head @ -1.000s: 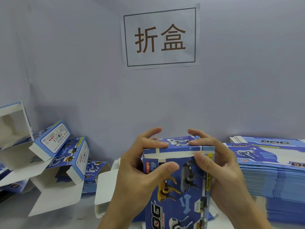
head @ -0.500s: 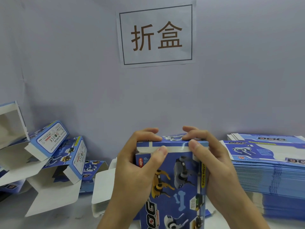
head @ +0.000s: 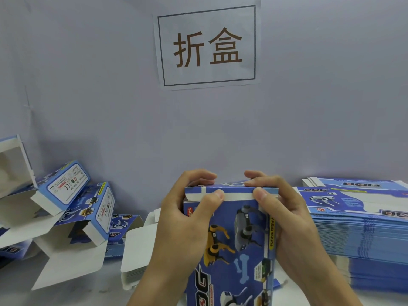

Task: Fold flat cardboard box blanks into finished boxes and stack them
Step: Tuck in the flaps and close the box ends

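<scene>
Thumbs now press the blue dog-printed box (head: 231, 239) top flap nearly shut.

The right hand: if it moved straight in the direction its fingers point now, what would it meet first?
The right hand points leftward across the box top, so it would probably meet the left hand fingertips first; the gap looks small, though depth is unclear.

Above the fingers (head: 218, 196), a paper sign (head: 207, 46) on the wall reads "折盒" in brown; the box (head: 229, 239) they grip shows "FUNNY MOVIN…" on a yellow strip under the right thumb, while the stack of blanks (head: 362, 219) right of them bears an upside-down "DOG" and "TOP".
</scene>
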Motion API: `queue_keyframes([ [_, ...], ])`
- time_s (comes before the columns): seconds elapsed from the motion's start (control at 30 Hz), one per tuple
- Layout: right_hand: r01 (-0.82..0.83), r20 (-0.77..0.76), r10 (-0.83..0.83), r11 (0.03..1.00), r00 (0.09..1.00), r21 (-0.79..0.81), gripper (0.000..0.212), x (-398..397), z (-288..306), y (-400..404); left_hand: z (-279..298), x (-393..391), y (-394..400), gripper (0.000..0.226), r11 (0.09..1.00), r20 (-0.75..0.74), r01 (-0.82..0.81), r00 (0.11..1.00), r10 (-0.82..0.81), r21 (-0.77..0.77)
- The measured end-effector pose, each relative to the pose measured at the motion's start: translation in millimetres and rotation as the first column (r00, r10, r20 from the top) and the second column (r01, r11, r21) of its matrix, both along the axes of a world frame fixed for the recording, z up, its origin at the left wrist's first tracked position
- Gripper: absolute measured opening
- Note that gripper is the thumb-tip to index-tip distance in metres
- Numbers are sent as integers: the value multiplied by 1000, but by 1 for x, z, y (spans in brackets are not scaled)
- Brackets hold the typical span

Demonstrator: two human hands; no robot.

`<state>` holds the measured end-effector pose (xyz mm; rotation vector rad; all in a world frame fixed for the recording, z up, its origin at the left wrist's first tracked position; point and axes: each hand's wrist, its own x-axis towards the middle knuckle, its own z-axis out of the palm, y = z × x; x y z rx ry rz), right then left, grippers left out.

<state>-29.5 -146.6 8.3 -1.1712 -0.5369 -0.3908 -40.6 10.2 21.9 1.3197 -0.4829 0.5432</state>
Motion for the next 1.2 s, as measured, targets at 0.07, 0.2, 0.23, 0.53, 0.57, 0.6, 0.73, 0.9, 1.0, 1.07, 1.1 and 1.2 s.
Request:
queue_keyframes([
  [0.07,43,15,-42,999,999,-23,23,0,1,1,0,-1,-2,31,1000,6,-24,1000,24,-7],
  [0.2,97,87,-89,992,992,-82,23,-5,5,6,3,-4,-4,22,997,40,-71,997,71,-8],
  [0.23,106,98,-97,990,990,-90,23,-6,6,8,3,-5,-3,22,997,50,-77,996,77,-3],
  [0.53,26,77,-27,1000,997,11,19,-6,8,8,-3,-4,12,20,988,55,142,988,-145,58],
  [0.57,42,73,-43,999,996,4,16,-6,8,6,-4,-4,14,25,983,69,173,982,-177,66],
  [0.6,65,65,-64,998,996,-4,12,-5,8,3,-5,-4,16,30,978,85,195,976,-201,73],
  [0.73,30,32,-30,1000,999,-2,9,-4,4,-5,-7,-2,17,34,970,130,226,963,-236,90],
  [0.9,-63,75,71,993,995,-103,43,-9,4,-7,-7,1,18,31,965,164,244,952,-257,93],
  [1.0,-63,63,69,993,996,-99,46,-8,5,-5,-9,1,20,35,967,120,240,961,-248,80],
  [1.07,-68,55,73,994,996,-82,44,-7,4,-4,-10,3,19,28,974,104,216,969,-222,67],
  [1.1,-74,52,78,994,996,-77,42,-7,4,-4,-10,3,18,22,978,109,201,972,-206,54],
  [1.2,-103,36,105,993,994,-59,40,-7,4,-5,-9,2,11,20,988,123,157,980,-156,6],
])
